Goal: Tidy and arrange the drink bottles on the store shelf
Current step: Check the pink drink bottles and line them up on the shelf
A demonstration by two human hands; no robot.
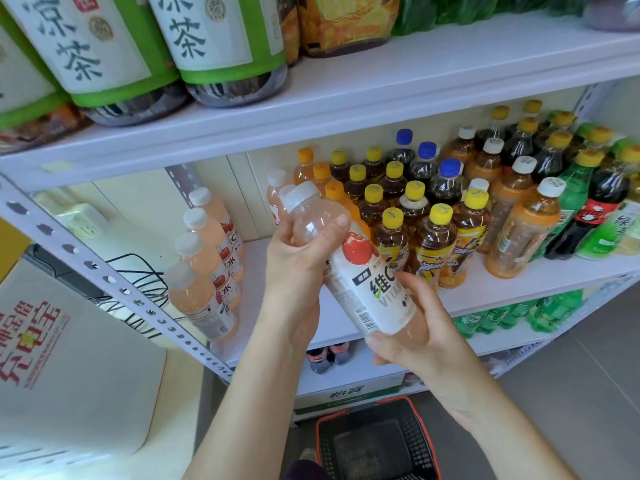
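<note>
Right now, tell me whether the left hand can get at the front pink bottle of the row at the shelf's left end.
Probably, once freed. The left hand grips the held bottle near its cap, the right hand its base. Bare shelf between it and the front pink bottle looks unobstructed.

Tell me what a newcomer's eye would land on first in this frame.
The pink bottle draws the eye first: it is held tilted in mid-frame, with the left hand round its upper part and the right hand at its base. Behind it, the middle shelf carries a row of matching bottles at the left and a dense crowd of yellow-capped bottles to the right. A red basket sits on the floor below.
</note>
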